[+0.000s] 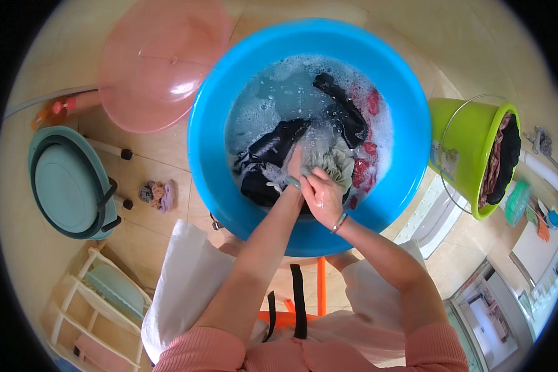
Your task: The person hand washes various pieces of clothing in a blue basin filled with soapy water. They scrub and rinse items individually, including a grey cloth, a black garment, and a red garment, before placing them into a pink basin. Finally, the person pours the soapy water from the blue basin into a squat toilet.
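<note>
Soapy water fills a large blue basin point(409, 111), where black cloth point(344, 115), a wet dark garment point(279, 141), a pale grey-green cloth point(335, 166) and red cloth point(362, 172) lie among suds. My left hand point(296, 161) reaches down into the water by the dark garment, its fingers hidden by suds. On that wrist sits a grey-green bangle point(292, 181). Curled fingers of my right hand point(323, 197) close at the bangle, against the left wrist and above the grey-green cloth. A silver bracelet point(338, 223) circles my right wrist.
A pink basin point(161, 62) stands at far left, with a folding grey-green tub point(68, 186) nearer. Scrunchies point(158, 194) lie on the tiles. At right, a lime-green bucket point(468, 139) holds dark clothes, beside a white washboard-like object point(437, 217). A white rack point(96, 297) stands lower left.
</note>
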Action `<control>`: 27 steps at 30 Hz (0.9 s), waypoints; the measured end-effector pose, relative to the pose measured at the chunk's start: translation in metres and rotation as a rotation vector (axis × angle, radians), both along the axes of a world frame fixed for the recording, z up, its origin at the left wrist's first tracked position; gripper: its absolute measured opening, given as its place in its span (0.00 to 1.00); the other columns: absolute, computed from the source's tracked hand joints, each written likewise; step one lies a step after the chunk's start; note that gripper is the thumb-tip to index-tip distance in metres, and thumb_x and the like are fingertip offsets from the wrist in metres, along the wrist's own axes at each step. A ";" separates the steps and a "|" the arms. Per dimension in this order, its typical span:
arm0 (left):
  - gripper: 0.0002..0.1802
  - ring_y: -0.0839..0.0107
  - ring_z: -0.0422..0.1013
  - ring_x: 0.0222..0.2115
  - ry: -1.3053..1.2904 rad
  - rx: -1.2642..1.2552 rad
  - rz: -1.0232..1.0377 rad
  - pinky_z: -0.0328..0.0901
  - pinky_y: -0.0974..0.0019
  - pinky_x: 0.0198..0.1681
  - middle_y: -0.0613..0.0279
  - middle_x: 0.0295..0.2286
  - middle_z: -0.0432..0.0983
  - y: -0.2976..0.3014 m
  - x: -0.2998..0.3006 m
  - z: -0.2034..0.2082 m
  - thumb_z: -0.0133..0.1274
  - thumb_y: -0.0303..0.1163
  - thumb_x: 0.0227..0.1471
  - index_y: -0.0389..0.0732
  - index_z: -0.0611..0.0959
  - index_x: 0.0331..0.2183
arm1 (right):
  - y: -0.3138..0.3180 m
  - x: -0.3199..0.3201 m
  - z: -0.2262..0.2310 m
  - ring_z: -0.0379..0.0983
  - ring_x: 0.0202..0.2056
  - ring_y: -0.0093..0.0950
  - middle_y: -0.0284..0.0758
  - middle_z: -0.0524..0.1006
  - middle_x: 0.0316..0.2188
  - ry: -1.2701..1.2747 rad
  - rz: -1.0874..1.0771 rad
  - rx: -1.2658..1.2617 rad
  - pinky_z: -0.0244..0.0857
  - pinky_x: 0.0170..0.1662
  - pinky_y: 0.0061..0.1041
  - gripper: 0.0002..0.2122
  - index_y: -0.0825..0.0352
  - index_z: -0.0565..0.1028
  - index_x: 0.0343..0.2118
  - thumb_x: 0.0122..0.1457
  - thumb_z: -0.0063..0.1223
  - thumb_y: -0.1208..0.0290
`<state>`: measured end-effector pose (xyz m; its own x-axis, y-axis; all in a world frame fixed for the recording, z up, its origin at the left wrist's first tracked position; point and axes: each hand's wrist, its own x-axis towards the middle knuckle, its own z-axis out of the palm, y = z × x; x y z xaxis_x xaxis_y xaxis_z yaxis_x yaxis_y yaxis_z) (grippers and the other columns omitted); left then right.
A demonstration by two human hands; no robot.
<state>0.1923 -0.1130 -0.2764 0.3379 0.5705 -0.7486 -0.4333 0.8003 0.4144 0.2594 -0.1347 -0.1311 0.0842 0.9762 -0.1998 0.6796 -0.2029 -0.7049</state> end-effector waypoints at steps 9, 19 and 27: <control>0.27 0.66 0.70 0.47 0.020 -0.284 0.381 0.64 0.61 0.51 0.61 0.48 0.73 0.031 0.030 0.043 0.36 0.51 0.63 0.41 0.74 0.50 | 0.123 0.029 -0.095 0.77 0.28 0.41 0.39 0.77 0.28 -0.497 0.043 -0.098 0.72 0.30 0.39 0.10 0.62 0.76 0.24 0.56 0.49 0.62; 0.23 0.62 0.69 0.46 -0.342 0.025 0.167 0.64 0.60 0.52 0.53 0.49 0.71 -0.006 0.000 -0.022 0.36 0.40 0.62 0.36 0.73 0.51 | 0.009 0.015 -0.026 0.74 0.26 0.39 0.38 0.73 0.25 -0.077 0.065 0.080 0.68 0.27 0.40 0.08 0.63 0.74 0.23 0.56 0.52 0.66; 0.25 0.68 0.71 0.45 0.071 -0.302 0.347 0.65 0.64 0.49 0.61 0.46 0.75 0.045 0.036 0.052 0.39 0.50 0.62 0.42 0.75 0.49 | 0.131 0.035 -0.087 0.76 0.29 0.47 0.46 0.77 0.31 -0.401 -0.027 -0.126 0.71 0.33 0.45 0.08 0.64 0.76 0.26 0.56 0.49 0.66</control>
<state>0.2278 -0.0684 -0.2243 0.1077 0.3938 -0.9129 -0.6759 0.7023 0.2232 0.2946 -0.0034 -0.2181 0.2052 0.9426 -0.2636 0.8885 -0.2923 -0.3537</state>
